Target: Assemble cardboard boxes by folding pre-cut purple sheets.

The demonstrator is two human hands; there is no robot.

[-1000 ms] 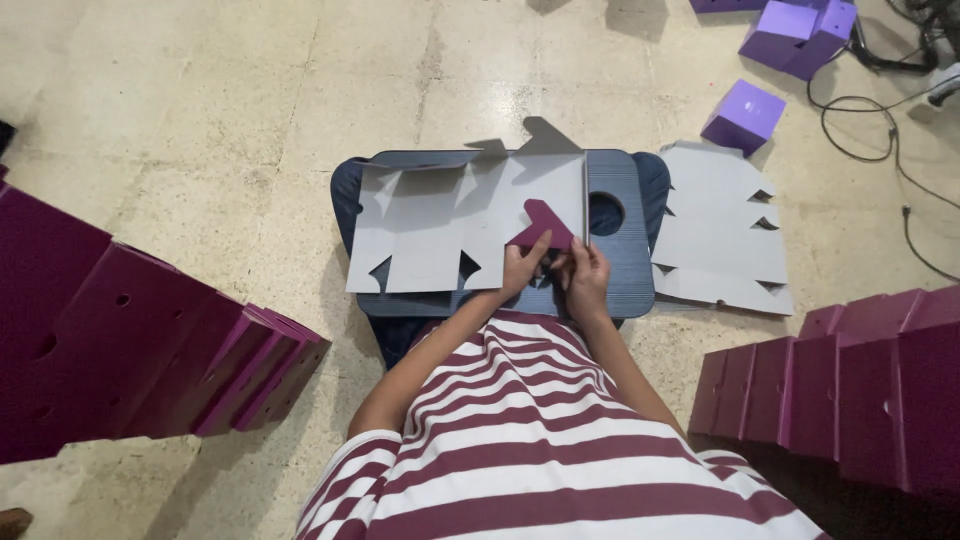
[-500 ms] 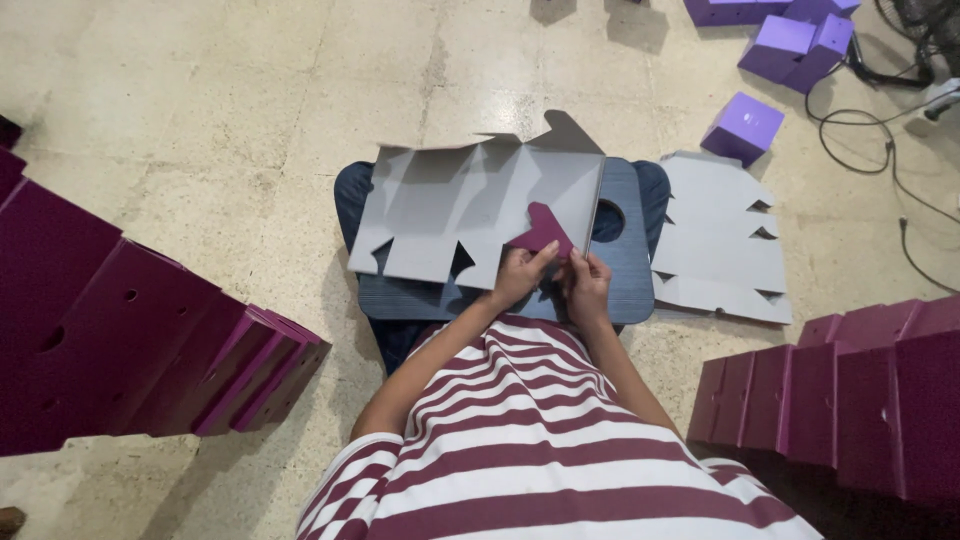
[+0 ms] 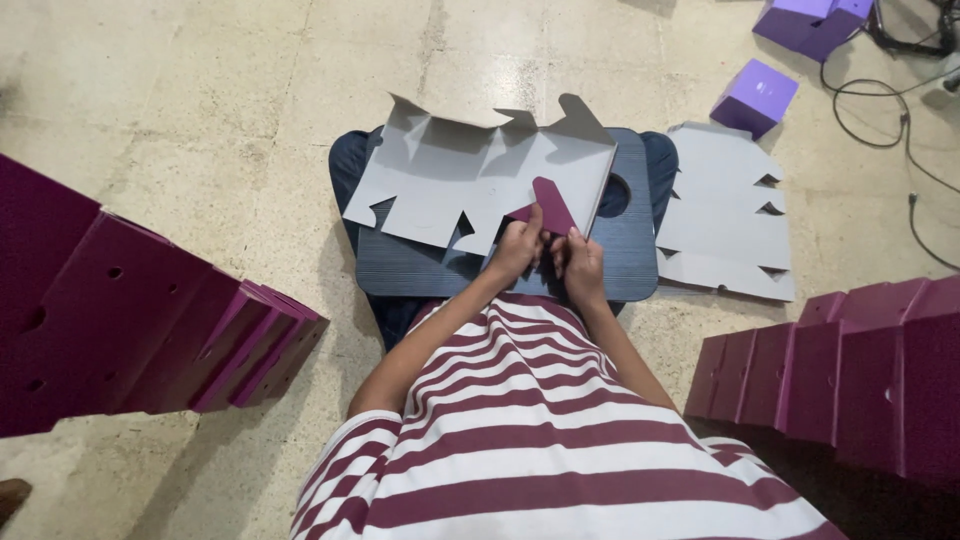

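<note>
Head view, looking down at a seated person in a striped shirt. Largest in the frame are the stacks of maroon folded cartons, one at the left edge [image 3: 130,320] and one at the lower right [image 3: 850,370], both well apart from the hands. At centre a dark ribbed lap board [image 3: 420,270] serves as the surface; on it lies the grey die-cut carton blank [image 3: 470,180], unfolded, grey side up, its far flaps lifted off the board. A second flat grey blank [image 3: 730,215] rests on the floor just beside the board at the right, with small purple boxes [image 3: 755,95] toward the upper right. The left hand [image 3: 515,250] and right hand [image 3: 580,262] meet at the near edge of the blank, fingers closed on a maroon-faced flap [image 3: 553,205] that stands turned up from the sheet. By its look, the blank should be light and thin, stiff along its panels yet ready to bend at the scored lines; rough pulling could crease or tear the notched tabs, so a pinch near a fold line suits it best. Compared with half a second earlier, the blank lies farther toward the upper left of the board and its far flaps stand higher; the hands hold the same flap.
</note>
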